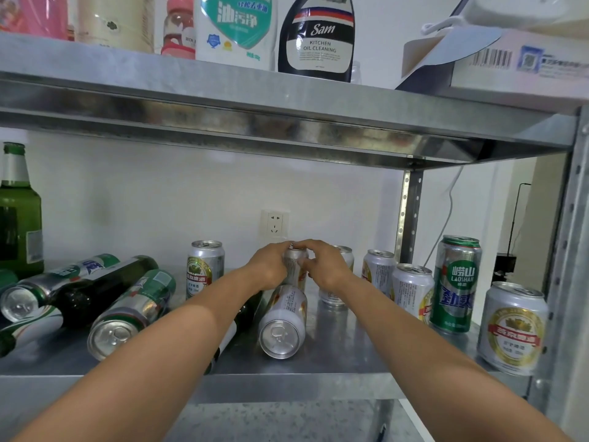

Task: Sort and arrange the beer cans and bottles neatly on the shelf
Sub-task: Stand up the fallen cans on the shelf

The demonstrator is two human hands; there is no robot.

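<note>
fingers (278, 249) of l hand (269, 267) & r hand (326, 266) curled round upright can (295, 262).

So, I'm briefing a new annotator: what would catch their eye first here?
Dead centre, the left grip and right grip, bare hands, hold one upright silver can near the back of the shelf. Left of them, toppled cans and a dark bottle lie in a jumble, while a tall green can stands upright at right.

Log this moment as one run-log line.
left hand, right hand: both grip upright can | fallen can: lying in front | green bottle: upright, far left
</note>
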